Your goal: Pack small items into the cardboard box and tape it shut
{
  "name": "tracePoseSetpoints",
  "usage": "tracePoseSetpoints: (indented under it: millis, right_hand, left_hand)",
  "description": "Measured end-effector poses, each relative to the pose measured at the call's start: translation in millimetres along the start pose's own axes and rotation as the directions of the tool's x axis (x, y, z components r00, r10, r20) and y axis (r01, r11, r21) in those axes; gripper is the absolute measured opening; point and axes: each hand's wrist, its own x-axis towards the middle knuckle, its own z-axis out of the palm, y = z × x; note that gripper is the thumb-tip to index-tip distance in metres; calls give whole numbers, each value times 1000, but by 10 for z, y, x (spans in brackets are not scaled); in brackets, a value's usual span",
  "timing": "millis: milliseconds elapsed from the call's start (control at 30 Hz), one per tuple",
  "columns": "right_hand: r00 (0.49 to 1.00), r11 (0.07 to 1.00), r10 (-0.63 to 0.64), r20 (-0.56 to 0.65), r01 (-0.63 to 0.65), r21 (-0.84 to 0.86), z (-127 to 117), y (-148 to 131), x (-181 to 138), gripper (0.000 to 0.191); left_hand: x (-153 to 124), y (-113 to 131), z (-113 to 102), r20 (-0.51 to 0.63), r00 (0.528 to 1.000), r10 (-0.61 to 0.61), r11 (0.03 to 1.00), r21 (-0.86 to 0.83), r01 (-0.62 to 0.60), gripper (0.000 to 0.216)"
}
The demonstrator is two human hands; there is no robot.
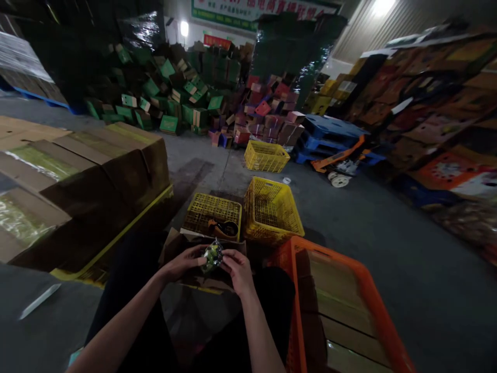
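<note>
Over an open cardboard box (pixel 171 248) between my knees, my two hands hold a small clear plastic packet with green contents (pixel 212 256); what is inside is too small to name. My left hand (pixel 184 263) grips its left side, thumb on top. On the right side, the fingertips of my right hand (pixel 238 268) pinch the shiny wrapping. Just beyond the box, a tape dispenser (pixel 223 228) with an orange handle lies on a yellow crate (pixel 212 204). Most of the box's inside is hidden by my hands and shadow.
To the right stands an orange crate (pixel 349 259) holding cardboard boxes. Taped cartons (pixel 128 155) are stacked at left. Ahead are a yellow basket (pixel 272 228) and another yellow crate (pixel 266 158). Farther off are an orange pallet jack (pixel 337 160), blue pallets (pixel 330 127) and heaped green boxes (pixel 169 124).
</note>
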Motion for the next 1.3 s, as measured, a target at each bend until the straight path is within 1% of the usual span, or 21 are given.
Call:
tracePoseSetpoints:
  millis: [100,167,233,300,433,600,667,767,900,1100,1200,1300]
  right_hand:
    - [999,999,-30,17,30,41,-7,-57,34,35]
    - [996,997,-76,51,77,-11,6,-59,70,42]
    - [992,992,-93,88,100,-80,33,-32,104,43]
    - [992,990,-77,103,88,-109,66,8,132,39]
    - [996,996,-64,63,69,-65,101,56,164,32]
    - [997,995,-70,-21,72,64,80,28,183,28]
    - [996,991,-80,-45,85,106,67,16,190,23]
    - [993,982,-87,-78,99,158,53,13,195,16]
    - [992,973,-84,-95,102,206,34,40,207,14]
    - [991,974,-59,-122,84,210,2,80,231,18]
    - [993,979,-81,-82,94,180,23,72,217,23]
    - [995,985,-83,-48,89,148,52,69,199,26]
  left_hand:
    - [9,34,37,-29,999,18,999,27,-17,55]
    - [27,17,36,-56,998,31,999,29,-30,56]
    - [40,-10,35,-67,997,32,999,34,-30,59]
    - [44,-29,41,-75,997,26,998,54,-21,62]
    - [48,-12,63,-93,995,25,996,91,-17,62]
    - [55,19,64,-71,997,1,1000,14,0,75]
    - [53,12,61,-78,997,6,1000,-2,-6,74]
    - [49,-17,55,-115,993,-1,999,-43,-4,69]
    - [48,-49,48,-177,983,-42,988,-153,14,69]
    - [46,-38,51,-250,967,-45,975,-224,-12,64]
    - [45,-43,43,-298,953,-46,973,-231,-26,60]
    - [37,-48,34,-340,940,-30,983,-181,-35,56]
